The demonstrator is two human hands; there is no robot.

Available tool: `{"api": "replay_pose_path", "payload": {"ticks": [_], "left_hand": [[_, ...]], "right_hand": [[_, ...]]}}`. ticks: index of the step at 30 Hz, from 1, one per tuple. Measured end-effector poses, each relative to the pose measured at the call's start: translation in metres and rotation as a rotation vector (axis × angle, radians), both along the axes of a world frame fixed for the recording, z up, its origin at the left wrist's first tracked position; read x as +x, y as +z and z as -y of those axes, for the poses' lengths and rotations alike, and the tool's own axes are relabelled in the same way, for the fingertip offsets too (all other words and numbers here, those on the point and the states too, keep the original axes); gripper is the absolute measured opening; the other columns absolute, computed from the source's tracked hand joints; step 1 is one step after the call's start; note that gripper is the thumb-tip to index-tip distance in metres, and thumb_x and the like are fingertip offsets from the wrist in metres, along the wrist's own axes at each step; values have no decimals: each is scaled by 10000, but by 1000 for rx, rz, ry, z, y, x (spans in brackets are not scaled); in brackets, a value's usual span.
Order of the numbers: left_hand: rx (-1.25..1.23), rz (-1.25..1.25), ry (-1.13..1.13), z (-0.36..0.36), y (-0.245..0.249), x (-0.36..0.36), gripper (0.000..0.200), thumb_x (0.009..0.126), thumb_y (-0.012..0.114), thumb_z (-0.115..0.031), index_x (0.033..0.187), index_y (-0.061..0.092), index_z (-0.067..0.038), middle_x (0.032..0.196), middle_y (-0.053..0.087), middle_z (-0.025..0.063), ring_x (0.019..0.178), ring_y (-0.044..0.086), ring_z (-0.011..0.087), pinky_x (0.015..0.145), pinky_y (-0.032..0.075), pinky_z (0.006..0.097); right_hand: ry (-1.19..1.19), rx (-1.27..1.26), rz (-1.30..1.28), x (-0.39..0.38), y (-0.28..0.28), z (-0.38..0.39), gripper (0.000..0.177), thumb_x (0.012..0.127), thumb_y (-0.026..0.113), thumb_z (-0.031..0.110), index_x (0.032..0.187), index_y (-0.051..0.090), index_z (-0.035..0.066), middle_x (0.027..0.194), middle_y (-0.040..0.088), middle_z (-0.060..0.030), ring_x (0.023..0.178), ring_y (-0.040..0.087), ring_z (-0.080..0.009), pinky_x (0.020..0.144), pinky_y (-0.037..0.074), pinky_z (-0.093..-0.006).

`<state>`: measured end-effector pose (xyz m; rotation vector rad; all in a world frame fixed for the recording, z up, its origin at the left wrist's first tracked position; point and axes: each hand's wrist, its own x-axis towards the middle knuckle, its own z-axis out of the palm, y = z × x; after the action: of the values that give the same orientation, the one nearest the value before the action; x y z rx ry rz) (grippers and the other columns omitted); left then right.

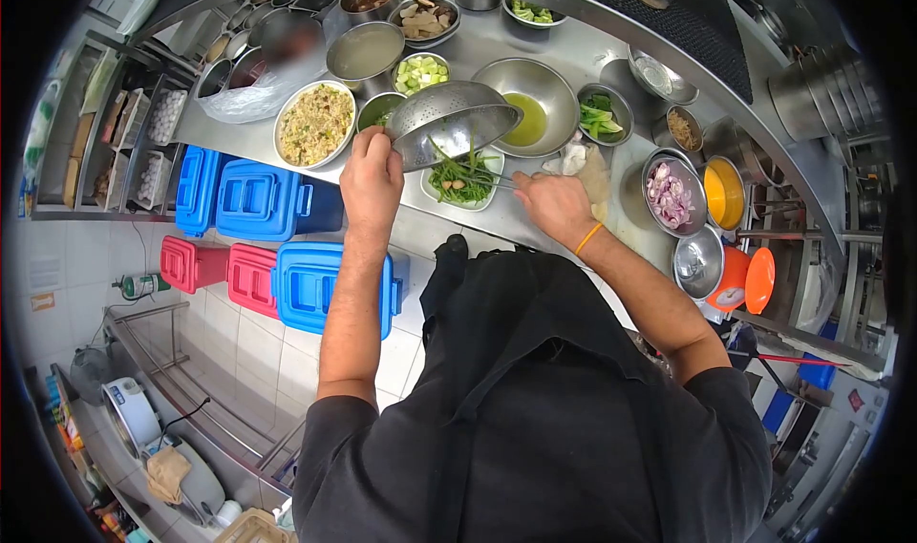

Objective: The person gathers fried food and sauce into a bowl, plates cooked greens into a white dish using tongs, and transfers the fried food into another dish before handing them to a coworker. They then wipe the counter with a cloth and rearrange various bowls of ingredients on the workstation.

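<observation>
My left hand (371, 180) grips the rim of a metal colander (447, 111), which is tilted over a white square dish (435, 193). Cooked-looking green vegetables (460, 180) with pale pieces lie in the dish. In my right hand (554, 206) is a thin metal utensil (499, 182) whose far end reaches into the greens; its exact kind I cannot tell. Behind the colander stands a wide steel bowl (556, 89) with yellow-green liquid. A round bowl of fried rice (313, 125) sits left of the colander.
Bowls of chopped cucumber-like pieces (420, 73), leafy greens (600, 115) and cut red onion (669, 196) surround the work area. A crumpled cloth (590, 175) lies near my right hand. Blue lidded bins (258, 199) stand below on the left. A steel shelf edge (611, 8) overhangs the counter.
</observation>
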<state>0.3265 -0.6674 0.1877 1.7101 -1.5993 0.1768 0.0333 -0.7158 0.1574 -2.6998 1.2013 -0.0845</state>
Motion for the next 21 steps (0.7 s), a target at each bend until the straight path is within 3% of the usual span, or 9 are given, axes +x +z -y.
{"api": "replay_pose_path", "payload": {"ticks": [8,15,21], "left_hand": [[-8,-59,-2,-4,7,-9,107,859,660,-15,949,602,-24,1090,680,138,893,674,375,744,570,446],[150,-134,52,-6,16,-15,111,884,653,-36,991,625,-25,1052,678,147,861,678,387,729,572,447],[6,-52,-17,0,6,-16,92,865,652,-13,950,620,-22,1086,676,151,921,677,377,766,567,450]], "right_hand": [[-217,-124,179,8,25,5,281,981,632,298,1174,665,97,864,724,-130,733,705,-337,624,551,-456],[-156,-190,245,10,-16,8,211,978,611,284,1050,687,100,773,714,-100,698,710,-316,610,554,-447],[-64,-42,130,-10,-14,-5,207,971,615,283,1037,701,107,801,716,-115,734,710,-313,637,548,-457]]}}
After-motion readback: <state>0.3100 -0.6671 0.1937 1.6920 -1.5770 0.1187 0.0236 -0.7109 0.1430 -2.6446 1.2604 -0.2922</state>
